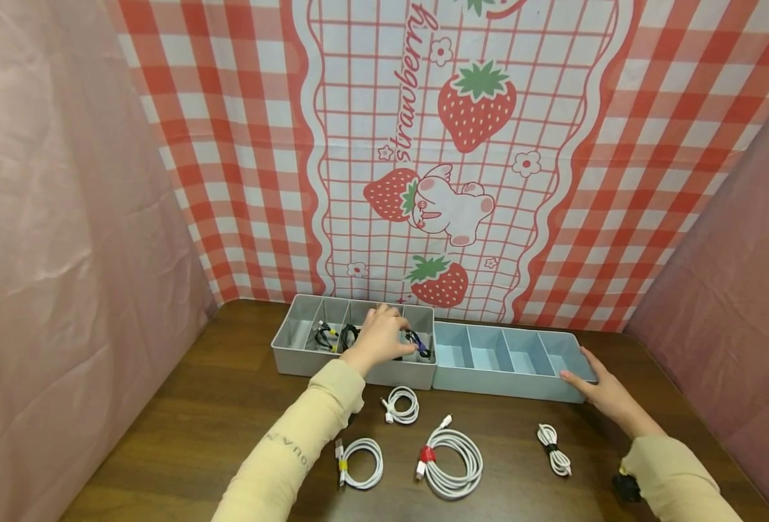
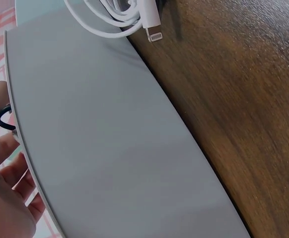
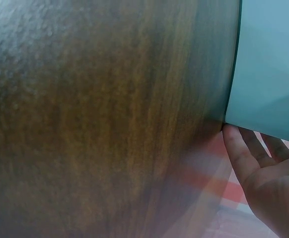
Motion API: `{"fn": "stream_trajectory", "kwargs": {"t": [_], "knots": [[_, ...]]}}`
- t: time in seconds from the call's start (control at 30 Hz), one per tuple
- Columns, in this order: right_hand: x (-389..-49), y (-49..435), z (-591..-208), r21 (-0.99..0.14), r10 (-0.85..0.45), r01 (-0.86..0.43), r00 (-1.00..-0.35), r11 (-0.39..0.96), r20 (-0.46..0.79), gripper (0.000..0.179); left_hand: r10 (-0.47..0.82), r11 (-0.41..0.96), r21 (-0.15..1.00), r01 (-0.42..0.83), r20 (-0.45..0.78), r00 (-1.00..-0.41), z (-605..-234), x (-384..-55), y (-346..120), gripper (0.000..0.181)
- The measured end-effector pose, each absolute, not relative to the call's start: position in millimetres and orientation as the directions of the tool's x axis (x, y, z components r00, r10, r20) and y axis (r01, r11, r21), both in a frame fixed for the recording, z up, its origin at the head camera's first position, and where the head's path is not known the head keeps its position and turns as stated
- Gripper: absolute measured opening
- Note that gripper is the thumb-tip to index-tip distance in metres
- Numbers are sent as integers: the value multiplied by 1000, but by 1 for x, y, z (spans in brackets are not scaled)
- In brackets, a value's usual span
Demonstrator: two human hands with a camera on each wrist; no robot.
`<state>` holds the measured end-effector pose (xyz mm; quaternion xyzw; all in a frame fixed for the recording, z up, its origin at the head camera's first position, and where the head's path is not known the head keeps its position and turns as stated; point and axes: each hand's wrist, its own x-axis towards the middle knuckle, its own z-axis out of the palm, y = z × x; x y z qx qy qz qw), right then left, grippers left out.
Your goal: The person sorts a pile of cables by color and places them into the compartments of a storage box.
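A: Head view first. Left hand (image 1: pixel 379 335) is down in the grey tray (image 1: pixel 306 360), third or fourth slot, fingers curled over dark cables (image 1: pixel 338 336). Palm covers whatever it's on.

B: Holding one?

A: Can't tell. Left wrist view only gives the grey tray's outer wall, fingertips (image 2: pixel 15 171) past the rim, a bit of black cord (image 2: pixel 3 116) by them. Grip itself is hidden.

B: Right hand?

A: Right hand (image 1: pixel 602 391) lies flat against the blue tray (image 1: pixel 508 388) at its right end, fingers straight, holding nothing. Right wrist view is blurry: table (image 3: pixel 100 124), blue wall, fingers touching its bottom corner.

B: Loose stuff?

A: Four white cables on the table near the trays: small coil (image 1: pixel 401 404), one (image 1: pixel 361 462), big one with a red tie (image 1: pixel 451 455), one (image 1: pixel 554 449). Black object (image 1: pixel 626 486) at the right sleeve, partly hidden, can't identify.
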<state>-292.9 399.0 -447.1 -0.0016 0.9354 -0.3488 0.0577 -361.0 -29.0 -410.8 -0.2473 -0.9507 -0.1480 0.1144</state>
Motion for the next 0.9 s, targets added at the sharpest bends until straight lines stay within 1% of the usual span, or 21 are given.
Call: {"fn": "stream_trajectory", "kwargs": {"t": [0.23, 0.33, 0.57, 0.9], "knots": [[-292, 398, -447, -661, -50, 32, -993, 750, -104, 92, 432, 846, 222, 484, 247, -868, -412, -361, -26, 42], [-292, 399, -446, -656, -50, 33, -993, 754, -108, 92, 427, 847, 228, 481, 248, -870, -413, -362, -26, 41], [-293, 399, -447, -650, -43, 40, -993, 759, -112, 92, 409, 845, 277, 458, 216, -886, -416, -360, -29, 33], [-293, 399, -448, -651, -47, 32, -994, 758, -103, 92, 394, 832, 326, 449, 222, -892, -418, -360, -32, 36]]}}
